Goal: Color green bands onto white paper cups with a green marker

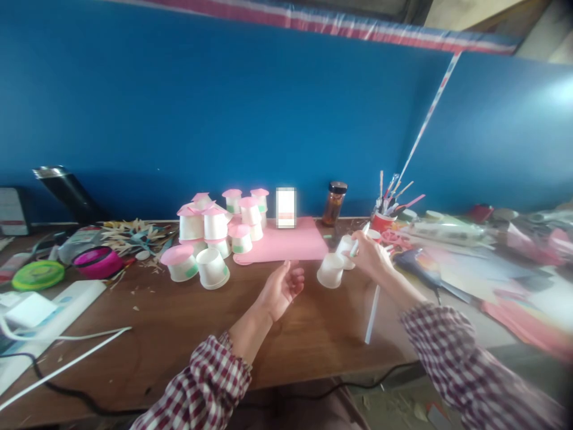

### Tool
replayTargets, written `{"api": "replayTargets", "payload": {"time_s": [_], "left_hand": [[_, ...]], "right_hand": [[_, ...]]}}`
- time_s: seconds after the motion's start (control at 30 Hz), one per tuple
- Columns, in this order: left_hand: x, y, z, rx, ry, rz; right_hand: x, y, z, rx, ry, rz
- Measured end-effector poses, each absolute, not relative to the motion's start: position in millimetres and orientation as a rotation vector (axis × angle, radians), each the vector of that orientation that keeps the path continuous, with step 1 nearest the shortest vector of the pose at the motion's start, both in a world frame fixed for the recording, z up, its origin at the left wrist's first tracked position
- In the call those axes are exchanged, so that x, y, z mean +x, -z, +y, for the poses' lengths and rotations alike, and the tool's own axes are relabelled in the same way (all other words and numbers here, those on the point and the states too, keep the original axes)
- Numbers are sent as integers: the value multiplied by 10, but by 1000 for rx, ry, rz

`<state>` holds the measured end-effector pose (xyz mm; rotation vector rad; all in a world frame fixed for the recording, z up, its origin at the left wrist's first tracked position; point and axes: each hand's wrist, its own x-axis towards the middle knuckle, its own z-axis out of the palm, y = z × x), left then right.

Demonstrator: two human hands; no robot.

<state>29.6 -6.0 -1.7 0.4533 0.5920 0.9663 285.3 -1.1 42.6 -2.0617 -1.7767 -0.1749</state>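
My left hand (282, 289) hovers over the brown table (188, 334), palm up, fingers loosely curled and apart, holding nothing. My right hand (369, 254) is closed around a thin white pen-like stick (360, 239) beside two upturned white paper cups (331, 270), one next to the other. A pink sheet (286, 243) lies just behind my hands. To the left stands a cluster of white cups with pink lids (215, 230), several stacked.
A brown jar (334, 203) and a red cup of brushes (385, 218) stand at the back. Coloured papers (483, 263) clutter the right side. A white strip (372, 313) lies near my right arm. A power strip (49, 310), cables, pink bowl (96, 261) and green disc (38, 275) sit left.
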Motion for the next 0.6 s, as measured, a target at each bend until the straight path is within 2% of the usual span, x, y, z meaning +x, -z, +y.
{"api": "replayTargets", "payload": {"time_s": [0.17,0.3,0.47,0.6], "left_hand": [[295,21,-64,463,-960,585],[292,15,-71,492,-969,599],[290,7,-65,497,-976,614],[301,41,-54,547,-1003,630]], "right_hand": [[2855,-502,-43,-2094,270,-1759],[2743,-567,-126,-1953,352,-1733],[2530,-482,-240,-1725,178,-1954],[2408,-387,-263,-1746,122,-2084]]}}
